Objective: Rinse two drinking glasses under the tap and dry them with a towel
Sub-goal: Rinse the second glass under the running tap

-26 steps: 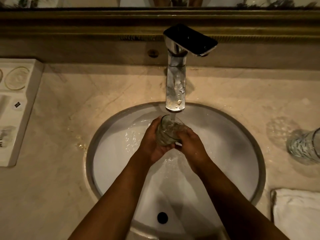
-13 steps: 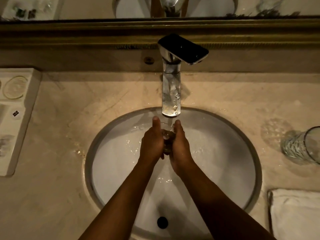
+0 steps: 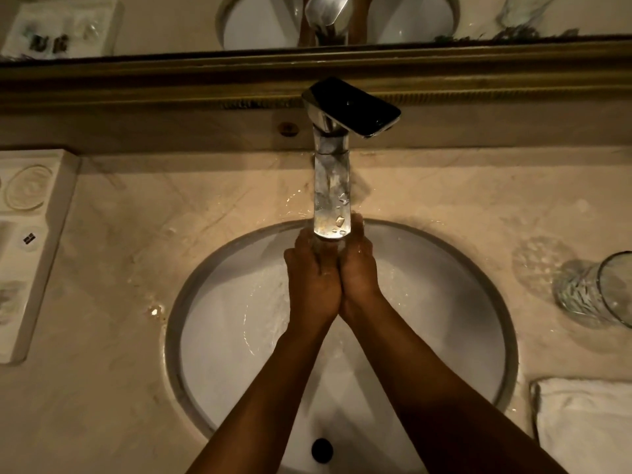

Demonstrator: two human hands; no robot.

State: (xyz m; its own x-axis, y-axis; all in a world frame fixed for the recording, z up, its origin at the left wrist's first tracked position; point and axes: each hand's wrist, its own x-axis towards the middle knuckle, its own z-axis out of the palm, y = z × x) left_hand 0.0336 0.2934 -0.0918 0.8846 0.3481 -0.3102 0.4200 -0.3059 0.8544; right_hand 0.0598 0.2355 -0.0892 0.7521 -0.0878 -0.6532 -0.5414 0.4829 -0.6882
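Note:
My left hand (image 3: 313, 282) and my right hand (image 3: 359, 268) are pressed side by side under the spout of the chrome tap (image 3: 331, 193), over the white oval sink (image 3: 455, 302). A clear drinking glass (image 3: 329, 249) is clasped between them; only a sliver of it shows below the spout. Water splashes around the hands. A second patterned glass (image 3: 595, 295) lies on its side on the counter at the right edge. A white folded towel (image 3: 584, 422) sits at the bottom right.
The marble counter (image 3: 136, 234) is wet near the tap. A white tray (image 3: 30, 241) with small items stands at the left edge. The mirror frame (image 3: 205, 87) runs along the back. The drain hole (image 3: 322, 449) is at the sink's near side.
Both hands have moved up and closer to the spout, closing tighter around the glass, which now shows less. The view has tilted down a little.

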